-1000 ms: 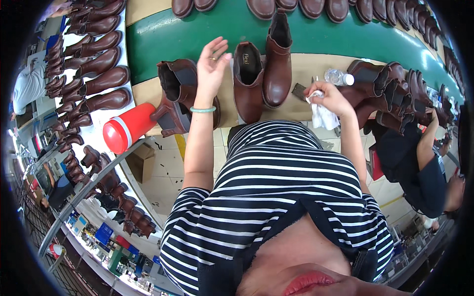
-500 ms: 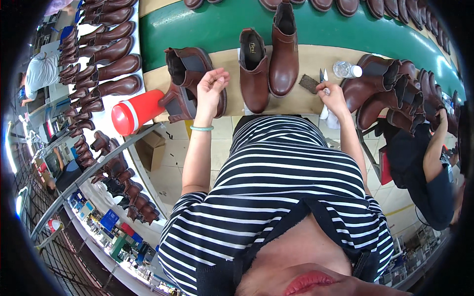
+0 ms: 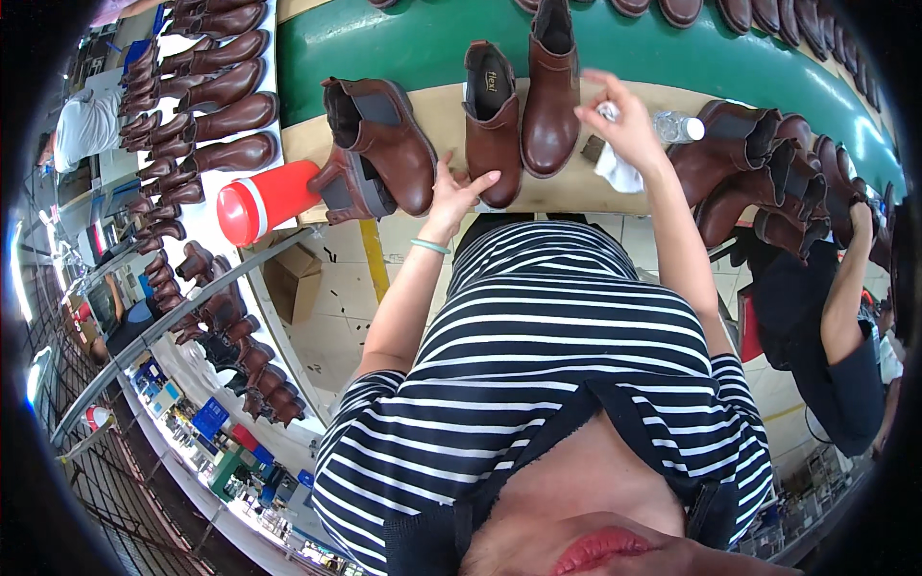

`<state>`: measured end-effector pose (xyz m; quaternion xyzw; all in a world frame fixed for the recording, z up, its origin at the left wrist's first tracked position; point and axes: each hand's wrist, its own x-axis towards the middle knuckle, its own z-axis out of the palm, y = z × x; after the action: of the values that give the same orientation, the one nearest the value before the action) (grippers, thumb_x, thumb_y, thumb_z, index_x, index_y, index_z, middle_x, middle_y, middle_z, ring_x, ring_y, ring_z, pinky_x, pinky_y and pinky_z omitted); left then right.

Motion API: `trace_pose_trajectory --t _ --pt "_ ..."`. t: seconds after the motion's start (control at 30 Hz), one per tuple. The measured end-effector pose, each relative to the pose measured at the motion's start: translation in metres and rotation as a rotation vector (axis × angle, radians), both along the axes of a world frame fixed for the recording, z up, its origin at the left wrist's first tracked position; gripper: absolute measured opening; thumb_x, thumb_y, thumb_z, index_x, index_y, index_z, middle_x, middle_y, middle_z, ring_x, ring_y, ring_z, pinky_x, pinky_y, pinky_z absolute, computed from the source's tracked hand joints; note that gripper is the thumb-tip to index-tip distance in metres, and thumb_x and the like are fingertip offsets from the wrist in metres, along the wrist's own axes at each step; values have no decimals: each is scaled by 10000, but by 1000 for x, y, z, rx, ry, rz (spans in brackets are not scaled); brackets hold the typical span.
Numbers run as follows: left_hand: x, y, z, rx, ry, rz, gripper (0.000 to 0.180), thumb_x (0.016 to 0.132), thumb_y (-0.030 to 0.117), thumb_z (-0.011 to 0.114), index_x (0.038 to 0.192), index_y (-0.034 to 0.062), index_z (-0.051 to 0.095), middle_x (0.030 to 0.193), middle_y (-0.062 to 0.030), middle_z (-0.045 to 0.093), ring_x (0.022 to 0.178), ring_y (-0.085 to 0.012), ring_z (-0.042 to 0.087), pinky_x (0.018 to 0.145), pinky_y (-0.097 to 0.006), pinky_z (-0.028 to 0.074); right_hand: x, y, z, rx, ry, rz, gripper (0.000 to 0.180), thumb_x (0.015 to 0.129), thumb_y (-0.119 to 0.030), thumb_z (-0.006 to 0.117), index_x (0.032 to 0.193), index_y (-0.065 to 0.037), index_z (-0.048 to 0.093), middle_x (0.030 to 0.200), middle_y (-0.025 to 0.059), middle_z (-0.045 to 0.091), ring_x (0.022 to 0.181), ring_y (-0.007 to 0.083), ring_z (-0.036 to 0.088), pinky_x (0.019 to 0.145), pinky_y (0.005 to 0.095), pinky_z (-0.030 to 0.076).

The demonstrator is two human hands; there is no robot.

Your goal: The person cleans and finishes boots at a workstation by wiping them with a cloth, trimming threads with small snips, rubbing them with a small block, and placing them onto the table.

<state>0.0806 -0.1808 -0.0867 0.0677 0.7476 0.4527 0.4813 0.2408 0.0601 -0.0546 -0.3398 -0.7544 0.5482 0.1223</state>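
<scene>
Two brown ankle boots (image 3: 523,115) stand side by side on the tan surface (image 3: 451,115), toes toward the person, just ahead of the striped shirt (image 3: 547,355). The left hand (image 3: 456,192) lies at the surface's near edge with fingers spread apart, its fingertips touching the toe of the nearer boot of that pair; it grips nothing, and a pale green band circles its wrist. Just left of that hand, another brown boot (image 3: 384,139) stands with a further boot leaning against its heel side. A red canister with a white band (image 3: 264,200) lies on its side beside them. The right hand (image 3: 624,120) is raised over the surface to the right of the pair, fingers closed on a white cloth (image 3: 619,173) that hangs below the palm. A clear plastic bottle (image 3: 680,127) lies near it. A co-worker's arm (image 3: 845,288) reaches among more boots at far right.
</scene>
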Motion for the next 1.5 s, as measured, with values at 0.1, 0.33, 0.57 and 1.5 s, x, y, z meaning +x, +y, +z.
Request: trace_pose_trajectory --t 0.1,0.33,0.57,1.5 --pt "5 -7 -40 25 130 -58 1182 640 426 857 1459 8 114 1312 -331 366 1202 -371 476 967 -445 427 -26 12 16 24 146 -38 556 791 -168 695 1310 -106 507 778 75 639 736 160 590 718 301 472" --pt "18 27 -31 -131 695 -129 1218 618 564 807 1470 26 122 1364 -317 281 1282 -451 314 1060 -466 307 -74 38 18 377 -290 258 348 784 -316 716 896 7 651 726 112 636 692 179 615 630 322 468" --pt "-20 9 -53 311 436 -35 796 781 358 750 1365 -35 379 1248 -197 534 1123 -298 548 962 -370 431 -27 39 17 -128 -116 55 298 850 -313 682 735 -47 611 648 20 600 572 69 500 511 250 365" --pt "-62 35 7 -7 281 -631 710 787 170 730 1363 -35 368 1002 -173 655 948 -252 627 875 -361 475 -51 -43 51 392 -201 -26 453 760 -172 689 1177 -119 520 1164 201 417 807 379 614 685 468 526"
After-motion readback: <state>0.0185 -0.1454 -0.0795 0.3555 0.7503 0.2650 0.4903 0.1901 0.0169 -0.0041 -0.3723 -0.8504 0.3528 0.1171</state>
